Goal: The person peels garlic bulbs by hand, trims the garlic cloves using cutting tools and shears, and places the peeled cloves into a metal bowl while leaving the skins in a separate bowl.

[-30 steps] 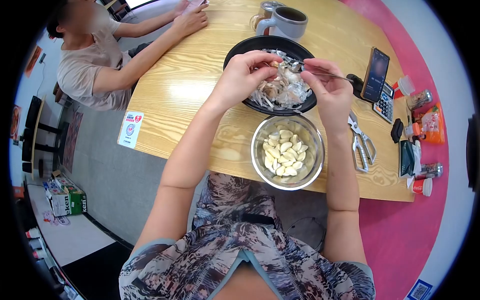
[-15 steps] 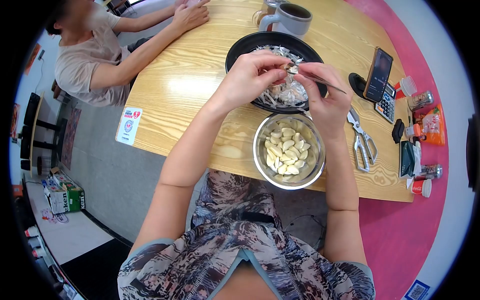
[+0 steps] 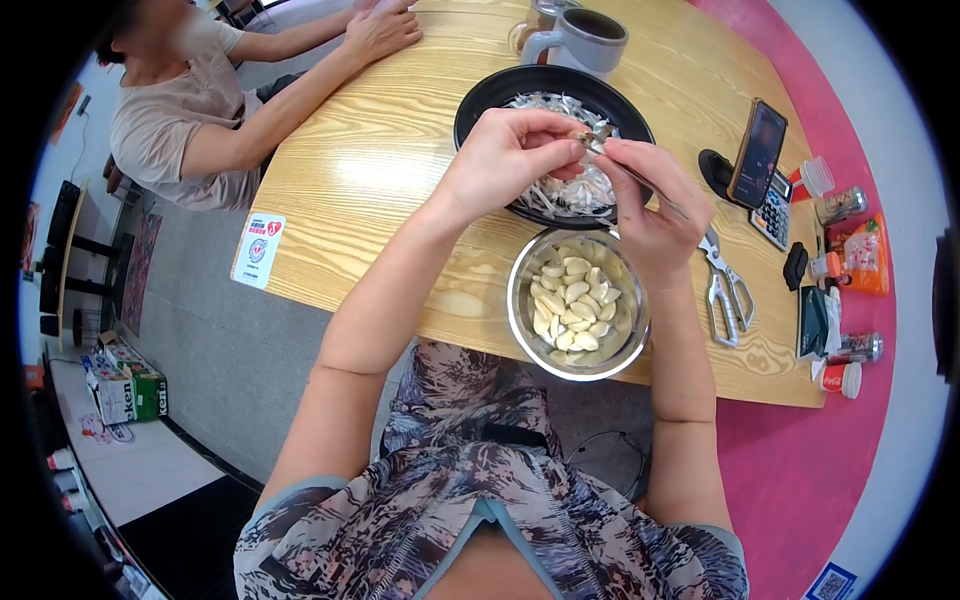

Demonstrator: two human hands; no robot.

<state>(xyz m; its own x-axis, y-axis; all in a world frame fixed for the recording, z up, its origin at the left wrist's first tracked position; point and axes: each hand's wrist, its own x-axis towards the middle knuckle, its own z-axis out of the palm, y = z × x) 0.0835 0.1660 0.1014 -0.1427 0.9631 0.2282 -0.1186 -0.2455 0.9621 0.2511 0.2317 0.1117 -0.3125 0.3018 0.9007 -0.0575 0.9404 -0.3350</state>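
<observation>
Over a black plate [image 3: 478, 107] of papery garlic skins [image 3: 575, 192], my two hands meet fingertip to fingertip. My left hand [image 3: 515, 160] is closed in a pinch on what looks like a garlic clove, mostly hidden by the fingers. A thin metal tool [image 3: 597, 138] is gripped in my right hand [image 3: 660, 205]; its tip touches the spot where the left fingers pinch, and its other end lies along the palm. Whether it is a small knife or tweezers I cannot tell. Just below the plate, a steel bowl [image 3: 519, 325] holds several peeled garlic cloves [image 3: 577, 292].
Scissors [image 3: 722, 290] lie right of the bowl. Beyond them are a phone [image 3: 758, 150] on a stand, a calculator [image 3: 773, 212], cans and paper cups [image 3: 842, 379]. A grey mug [image 3: 590, 42] stands behind the plate. Another person [image 3: 185, 130] sits at the table's left side.
The right hand has turned, so the tool's back end no longer sticks out past it and its tip shows more between the fingertips. The left hand keeps its pinch.
</observation>
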